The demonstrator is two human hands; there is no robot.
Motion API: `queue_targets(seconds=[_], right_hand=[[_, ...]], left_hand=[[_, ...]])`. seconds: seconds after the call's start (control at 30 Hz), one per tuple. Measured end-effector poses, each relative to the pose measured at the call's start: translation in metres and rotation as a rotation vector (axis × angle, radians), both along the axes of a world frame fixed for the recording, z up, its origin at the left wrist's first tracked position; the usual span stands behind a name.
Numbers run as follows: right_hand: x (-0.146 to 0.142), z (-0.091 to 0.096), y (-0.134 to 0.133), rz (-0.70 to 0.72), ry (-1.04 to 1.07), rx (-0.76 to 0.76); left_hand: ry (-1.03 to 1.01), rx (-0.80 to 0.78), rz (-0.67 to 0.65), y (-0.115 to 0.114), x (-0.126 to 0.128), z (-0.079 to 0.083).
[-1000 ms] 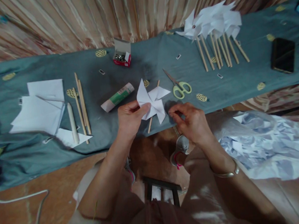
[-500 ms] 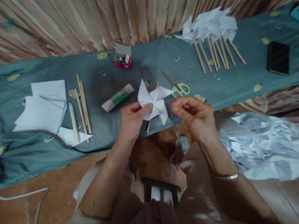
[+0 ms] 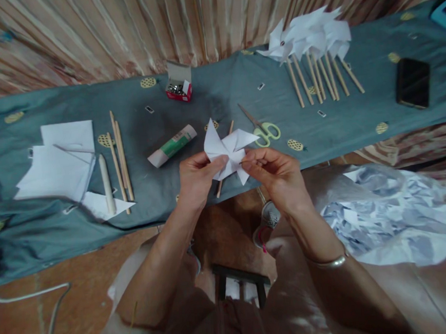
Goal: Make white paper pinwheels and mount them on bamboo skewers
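A white paper pinwheel is pinched in my left hand, its thumb pressing near the folded centre. My right hand has thumb and forefinger closed together at the pinwheel's right side, on something small and thin, perhaps a pin, that I cannot make out. Partly hidden beneath the paper lies a wooden stick. Green-handled scissors rest just beyond my right hand. Left of the pinwheel is a glue stick with a green label. An opened red box holds small shiny metal pieces.
Finished pinwheels on sticks lie at the back right, near a black phone. White paper sheets, wooden sticks and a whitish pointed tool lie left. A bag of paper scraps stands right, below the table edge.
My right hand has moved left from beside the pinwheel to its right blades, fingers still pinched. My left hand keeps its hold on the pinwheel. The view has shifted slightly.
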State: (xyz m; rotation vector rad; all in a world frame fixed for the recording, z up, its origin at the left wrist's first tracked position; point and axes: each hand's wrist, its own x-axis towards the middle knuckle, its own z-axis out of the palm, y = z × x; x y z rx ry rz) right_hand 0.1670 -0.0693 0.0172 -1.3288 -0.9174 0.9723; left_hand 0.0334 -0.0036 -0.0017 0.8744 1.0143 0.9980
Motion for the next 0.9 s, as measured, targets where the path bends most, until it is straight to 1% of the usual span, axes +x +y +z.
queue_targets(seconds=[0.23,0.67,0.9], right_hand=[[0.0005,0.0023,0.001,-0.001,0.008,-0.014],[0.002,0.0007,0.001,0.023,0.041,-0.015],[0.0014,-0.0005,0.0001,0.031,0.036,-0.005]], left_hand=[[0.008,-0.034,-0.011,-0.0016,0.0007,0.0011],[-0.051,-0.073,-0.057,-0.0035,0.0015,0.0028],[-0.045,-0.076,-0.021,-0.0051,0.0025,0.0037]])
